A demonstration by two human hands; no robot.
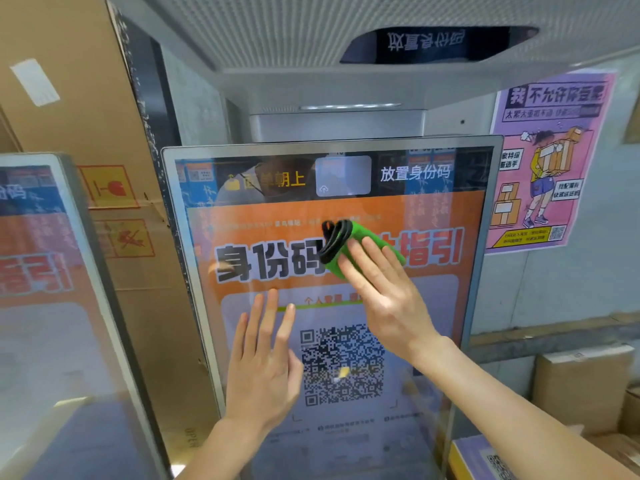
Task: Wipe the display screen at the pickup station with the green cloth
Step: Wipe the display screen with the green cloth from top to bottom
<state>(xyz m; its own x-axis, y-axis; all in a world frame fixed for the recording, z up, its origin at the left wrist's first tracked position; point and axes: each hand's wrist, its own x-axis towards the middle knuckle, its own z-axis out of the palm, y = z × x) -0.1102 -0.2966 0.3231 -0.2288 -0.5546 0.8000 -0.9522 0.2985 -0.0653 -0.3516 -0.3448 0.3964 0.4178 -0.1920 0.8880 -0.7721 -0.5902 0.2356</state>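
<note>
Head view: display screen point(446, 306) stands upright at frame centre, framed in a silver bezel, showing an orange panel with large black characters across its upper half and a QR code point(343, 365) on a pale panel below. Green cloth point(363, 249), folded into a thick pad with a black edge at its 9 o'clock end, lies flat against the glass over the large characters, just above the midpoint of the screen. Right hand point(384, 292) presses the cloth from its 5 o'clock side; its fingers point(356, 261) are extended, held close together and laid flat over the cloth, pinning it to the glass rather than curling around it. Left hand point(263, 362) is at 7 o'clock from the cloth, well apart from it, palm toward the screen, fingers straight and slightly spread, holding nothing; whether it touches the glass cannot be determined. Second screen point(52, 306) stands at 9 o'clock of the frame. Cardboard boxes point(79, 116) with red handling labels are stacked behind it. Purple poster point(547, 161) is fixed to the wall at 2 o'clock from the display. Overhead scanner housing point(381, 46) projects above the display at 12 o'clock.
</note>
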